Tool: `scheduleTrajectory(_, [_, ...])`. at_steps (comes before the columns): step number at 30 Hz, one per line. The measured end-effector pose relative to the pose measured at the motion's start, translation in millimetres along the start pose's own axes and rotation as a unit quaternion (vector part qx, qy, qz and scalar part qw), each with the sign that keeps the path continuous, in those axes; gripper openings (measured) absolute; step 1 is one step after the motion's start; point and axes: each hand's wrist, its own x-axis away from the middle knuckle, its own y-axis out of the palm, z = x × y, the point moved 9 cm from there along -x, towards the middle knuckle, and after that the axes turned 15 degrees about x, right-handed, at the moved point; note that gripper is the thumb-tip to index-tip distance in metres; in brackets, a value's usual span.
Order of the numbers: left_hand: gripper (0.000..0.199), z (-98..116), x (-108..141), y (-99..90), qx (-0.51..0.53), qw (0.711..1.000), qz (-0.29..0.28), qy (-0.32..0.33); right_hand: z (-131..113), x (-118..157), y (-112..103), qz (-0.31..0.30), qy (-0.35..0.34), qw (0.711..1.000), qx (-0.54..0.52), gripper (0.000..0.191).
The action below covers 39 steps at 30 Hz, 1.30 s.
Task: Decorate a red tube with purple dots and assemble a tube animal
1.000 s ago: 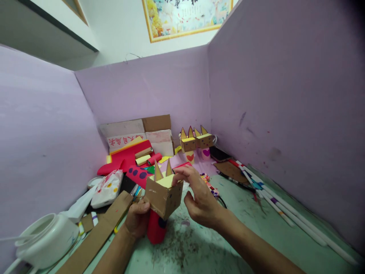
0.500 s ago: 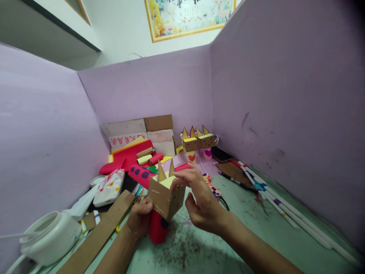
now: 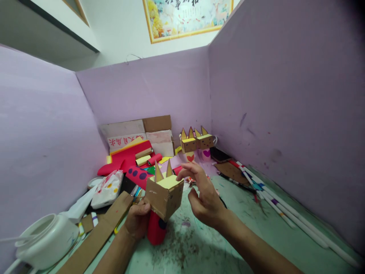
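Observation:
My left hand (image 3: 137,220) grips a cardboard animal figure from its left side, thumb on the brown box-shaped head (image 3: 163,198). The head has a pale yellow top and two pointed ears (image 3: 163,171). Below it shows a red body (image 3: 156,230) with a dark spot; a red piece with purple spots (image 3: 139,174) sticks out behind on the left. My right hand (image 3: 203,198) hovers at the head's right upper edge, fingers bent and apart, holding nothing. Whether a fingertip touches the yellow top, I cannot tell.
Two similar box-headed figures (image 3: 196,142) stand at the back. Red paper (image 3: 131,152) and small rolls lie behind. On the left are a white pot (image 3: 42,239), a cardboard strip (image 3: 99,232) and a tissue pack (image 3: 107,190). White rods (image 3: 285,207) run along the right wall.
My right hand's fingers have drawn back slightly to the right from the head's top edge. My left hand keeps its grip on the figure. The whole view has shifted a little.

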Motion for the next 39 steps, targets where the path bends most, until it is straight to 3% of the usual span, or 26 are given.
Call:
scheduleTrajectory(5, [0.042, -2.1, -0.2, 4.1, 0.001, 1.0, -0.018, -0.01, -2.5, 0.9, 8.3, -0.05, -0.011, 0.999, -0.012, 0.081])
scheduleTrajectory(9, [0.039, -0.5, 0.2, 8.0, 0.002, 0.999, -0.032, 0.0, -1.0, -0.9, 4.1, -0.032, 0.002, 0.999, -0.008, 0.079])
scheduleTrajectory(25, [0.044, -0.8, 0.6, 3.1, -0.012, 1.0, 0.002, -0.008, -18.8, -2.7, 1.7, -0.041, -0.043, 0.998, -0.016, 0.081])
scheduleTrajectory(30, [0.042, -1.2, 0.7, 5.7, -0.001, 1.0, -0.019, -0.022, -8.8, -0.5, -0.5, -0.019, -0.005, 0.999, -0.043, 0.076])
scheduleTrajectory(34, [0.039, 1.6, 0.8, 7.0, 0.006, 0.999, -0.044, -0.008, 19.1, 3.5, -7.1, 0.039, 0.083, 0.991, -0.102, 0.073])
scheduleTrajectory(39, [0.036, 2.5, -0.2, 2.4, -0.013, 1.0, -0.025, 0.004, 26.5, 5.5, 7.1, -0.03, 0.066, 0.996, -0.053, 0.074])
